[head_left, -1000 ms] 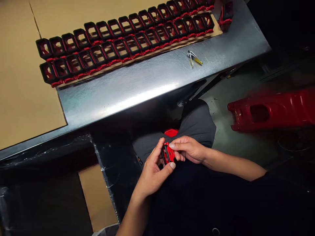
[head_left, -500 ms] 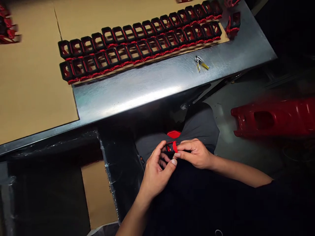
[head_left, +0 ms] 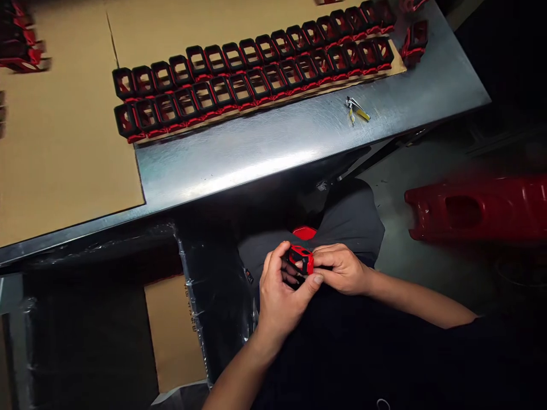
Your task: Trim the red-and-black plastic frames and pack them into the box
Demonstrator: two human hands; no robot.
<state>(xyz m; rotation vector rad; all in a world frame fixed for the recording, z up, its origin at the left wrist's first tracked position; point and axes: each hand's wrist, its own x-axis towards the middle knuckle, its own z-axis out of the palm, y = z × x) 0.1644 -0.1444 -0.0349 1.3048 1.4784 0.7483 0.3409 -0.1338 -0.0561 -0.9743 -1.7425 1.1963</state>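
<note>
Above my lap, both hands hold one red-and-black plastic frame [head_left: 304, 257], tilted so its red side shows on top. My left hand [head_left: 280, 290] grips it from the left, with fingers and thumb curled around its edge. On the other side, my right hand [head_left: 344, 269] pinches the red end between thumb and fingers. Fingers hide part of the piece. On the table, two long rows of similar black-and-red frames [head_left: 222, 88] stand side by side on cardboard.
Small yellow-handled nippers [head_left: 358, 110] lie on the metal tabletop [head_left: 239, 154]. Cardboard sheets [head_left: 64, 159] cover the table's left part. A lone frame [head_left: 415, 42] stands near the right end. A red plastic stool [head_left: 478, 208] is on the floor at right; a plastic-lined box [head_left: 183, 285] is lower left.
The frame has turned in my hands, showing more of its red side. My left hand has shifted slightly right. The table has shifted a little right in view.
</note>
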